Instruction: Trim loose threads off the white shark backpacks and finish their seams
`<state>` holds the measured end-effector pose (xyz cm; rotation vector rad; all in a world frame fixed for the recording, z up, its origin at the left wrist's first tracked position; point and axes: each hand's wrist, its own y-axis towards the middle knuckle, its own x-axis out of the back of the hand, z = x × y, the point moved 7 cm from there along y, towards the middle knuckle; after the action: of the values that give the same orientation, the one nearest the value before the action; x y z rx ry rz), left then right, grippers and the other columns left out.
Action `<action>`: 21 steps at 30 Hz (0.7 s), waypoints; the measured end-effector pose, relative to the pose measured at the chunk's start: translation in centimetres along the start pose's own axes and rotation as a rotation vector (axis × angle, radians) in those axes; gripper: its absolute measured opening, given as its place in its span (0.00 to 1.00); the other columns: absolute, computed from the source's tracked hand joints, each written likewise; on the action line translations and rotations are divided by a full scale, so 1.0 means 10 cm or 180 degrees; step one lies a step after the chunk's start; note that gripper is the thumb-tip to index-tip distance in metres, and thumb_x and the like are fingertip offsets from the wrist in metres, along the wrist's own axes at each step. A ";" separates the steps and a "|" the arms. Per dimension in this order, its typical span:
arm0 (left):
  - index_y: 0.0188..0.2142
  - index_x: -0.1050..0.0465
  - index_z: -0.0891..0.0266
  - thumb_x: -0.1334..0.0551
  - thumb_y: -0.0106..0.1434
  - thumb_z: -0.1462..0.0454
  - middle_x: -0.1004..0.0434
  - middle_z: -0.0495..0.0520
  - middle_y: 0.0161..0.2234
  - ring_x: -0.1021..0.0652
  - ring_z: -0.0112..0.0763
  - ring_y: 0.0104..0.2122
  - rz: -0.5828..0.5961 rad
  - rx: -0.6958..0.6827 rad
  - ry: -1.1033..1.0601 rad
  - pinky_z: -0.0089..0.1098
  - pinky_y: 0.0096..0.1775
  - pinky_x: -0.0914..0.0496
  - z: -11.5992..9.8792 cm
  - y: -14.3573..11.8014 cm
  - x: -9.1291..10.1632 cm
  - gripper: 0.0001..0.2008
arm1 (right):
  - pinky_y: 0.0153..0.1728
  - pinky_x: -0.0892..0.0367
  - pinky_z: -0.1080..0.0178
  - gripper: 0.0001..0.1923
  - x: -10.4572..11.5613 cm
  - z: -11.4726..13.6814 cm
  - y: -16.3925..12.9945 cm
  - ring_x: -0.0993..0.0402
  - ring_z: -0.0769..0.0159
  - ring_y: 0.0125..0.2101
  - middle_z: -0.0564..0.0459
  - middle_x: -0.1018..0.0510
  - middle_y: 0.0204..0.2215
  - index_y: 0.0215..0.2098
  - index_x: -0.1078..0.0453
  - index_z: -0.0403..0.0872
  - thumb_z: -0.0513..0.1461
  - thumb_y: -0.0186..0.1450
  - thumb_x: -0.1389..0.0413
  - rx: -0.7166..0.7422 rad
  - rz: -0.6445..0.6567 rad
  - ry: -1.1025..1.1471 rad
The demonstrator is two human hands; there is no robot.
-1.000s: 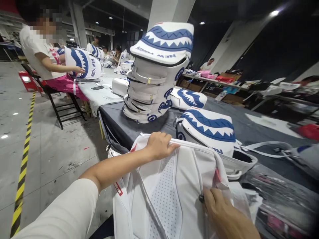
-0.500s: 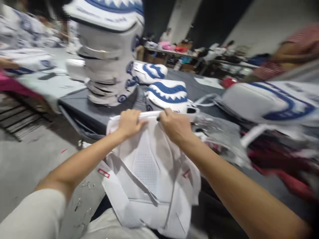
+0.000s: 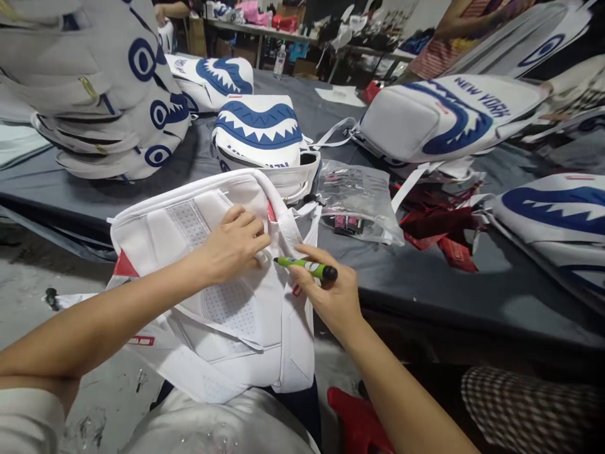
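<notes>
A white backpack [image 3: 189, 328] leans in front of me against the table edge, its back panel and shoulder straps facing me. My left hand [image 3: 234, 249] is closed at the upper part of this panel, its curled fingers pinching the white material beside the right strap. In my right hand [image 3: 328, 290] is a green marker pen [image 3: 302, 266] with a black end. Its narrow end points left, close to the backpack and my left fingertips; whether it touches the fabric I cannot tell. Red patches show at the strap tops.
A tall stack of white backpacks [image 3: 113, 94] stands at left on the dark table [image 3: 378, 277]. More backpacks with blue tooth prints [image 3: 258, 123] lie behind and at right. A clear plastic bag [image 3: 362, 195] and red wrapping [image 3: 439, 227] lie nearby. A co-worker [image 3: 466, 31] stands across.
Both hands have left the backpack's top edge and come down onto its back panel. The marker pen now shows plainly in my right hand. My view has swung to the right.
</notes>
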<state>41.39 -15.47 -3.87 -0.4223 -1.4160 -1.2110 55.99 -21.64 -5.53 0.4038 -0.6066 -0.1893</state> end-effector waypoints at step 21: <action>0.32 0.28 0.59 0.40 0.69 0.60 0.19 0.48 0.49 0.26 0.39 0.57 -0.0847 -0.0461 -0.0297 0.47 0.60 0.39 -0.08 -0.27 0.05 0.09 | 0.27 0.37 0.66 0.15 -0.13 -0.14 -0.02 0.30 0.69 0.23 0.55 0.24 0.22 0.28 0.25 0.47 0.48 0.65 0.43 -0.0577 -0.0003 -0.0244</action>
<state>39.45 -17.38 -4.70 -0.4029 -1.5034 -1.5328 55.73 -20.97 -7.30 0.2223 -0.6589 -0.2596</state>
